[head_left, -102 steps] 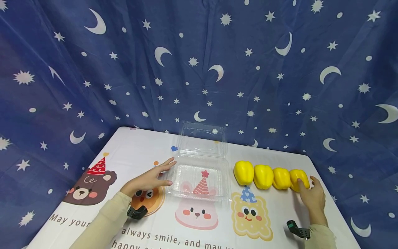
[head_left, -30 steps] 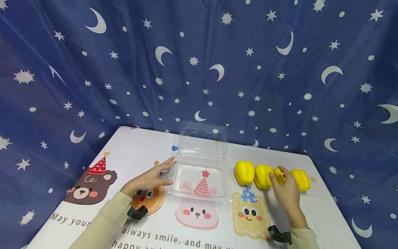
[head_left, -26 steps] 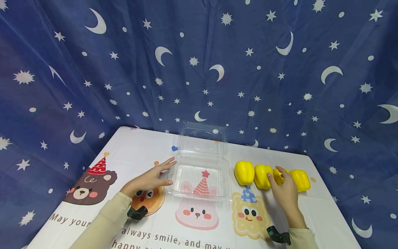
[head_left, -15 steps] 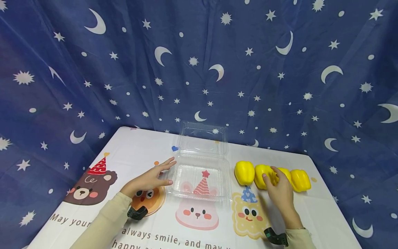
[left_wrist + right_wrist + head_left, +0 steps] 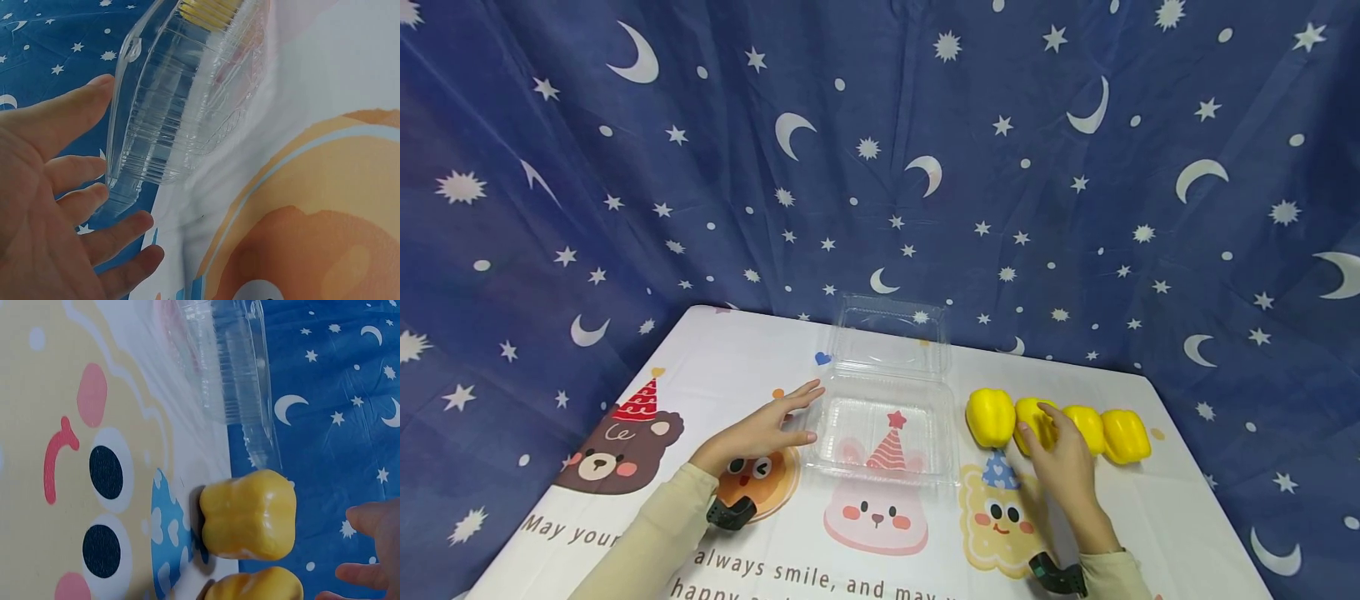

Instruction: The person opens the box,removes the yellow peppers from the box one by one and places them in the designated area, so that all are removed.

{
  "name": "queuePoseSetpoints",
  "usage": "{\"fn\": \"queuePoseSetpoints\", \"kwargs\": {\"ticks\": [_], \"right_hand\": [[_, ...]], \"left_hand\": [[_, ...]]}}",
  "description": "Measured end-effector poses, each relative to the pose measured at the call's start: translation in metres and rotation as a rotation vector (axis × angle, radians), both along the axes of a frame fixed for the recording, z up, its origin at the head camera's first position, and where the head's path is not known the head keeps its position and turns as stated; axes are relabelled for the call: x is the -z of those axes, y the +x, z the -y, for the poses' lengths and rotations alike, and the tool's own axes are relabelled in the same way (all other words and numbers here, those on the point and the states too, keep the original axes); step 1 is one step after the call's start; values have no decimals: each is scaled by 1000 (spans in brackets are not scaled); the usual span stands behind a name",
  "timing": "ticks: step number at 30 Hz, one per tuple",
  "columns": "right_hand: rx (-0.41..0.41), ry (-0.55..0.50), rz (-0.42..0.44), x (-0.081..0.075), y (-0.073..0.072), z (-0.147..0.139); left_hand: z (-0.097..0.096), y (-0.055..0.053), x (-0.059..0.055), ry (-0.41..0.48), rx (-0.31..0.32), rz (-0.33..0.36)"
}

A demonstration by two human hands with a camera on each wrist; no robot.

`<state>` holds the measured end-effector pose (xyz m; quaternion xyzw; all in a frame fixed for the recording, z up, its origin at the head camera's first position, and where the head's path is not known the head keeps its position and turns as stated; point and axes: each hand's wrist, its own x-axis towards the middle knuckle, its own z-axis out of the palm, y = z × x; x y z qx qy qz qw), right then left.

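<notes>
In the head view, a clear plastic clamshell container (image 5: 880, 429) lies with its lid (image 5: 891, 333) folded back towards the curtain. My left hand (image 5: 767, 429) is beside its left side, fingers spread; the left wrist view has the fingertips right at the rim. To the right, several yellow bell peppers form a row: the leftmost pepper (image 5: 990, 418), the second pepper (image 5: 1032, 417), the third pepper (image 5: 1090, 427) and the rightmost pepper (image 5: 1126, 436). My right hand (image 5: 1063, 462) is over the second pepper, thumb and fingers apart, partly covering it and the third one.
A white tablecloth (image 5: 715, 358) with printed cartoon animals and lettering covers the table. Behind it hangs a dark blue curtain (image 5: 850, 208) with moons and stars. A black wrist camera (image 5: 730, 512) sits at the left wrist, another black camera (image 5: 1057, 575) at the right.
My right hand has moved left along the row, from the rightmost pepper past the third to the second. The left hand and the container have stayed in place.
</notes>
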<state>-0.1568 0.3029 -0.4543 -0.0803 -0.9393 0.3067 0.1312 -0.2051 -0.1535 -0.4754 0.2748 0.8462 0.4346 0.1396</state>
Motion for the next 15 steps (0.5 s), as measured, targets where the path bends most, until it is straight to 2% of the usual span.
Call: {"fn": "queuePoseSetpoints", "kwargs": {"ticks": [15], "right_hand": [[-45,14,17,1,-4,9]], "left_hand": [[6,3,-2,-7,-42,-37]]}}
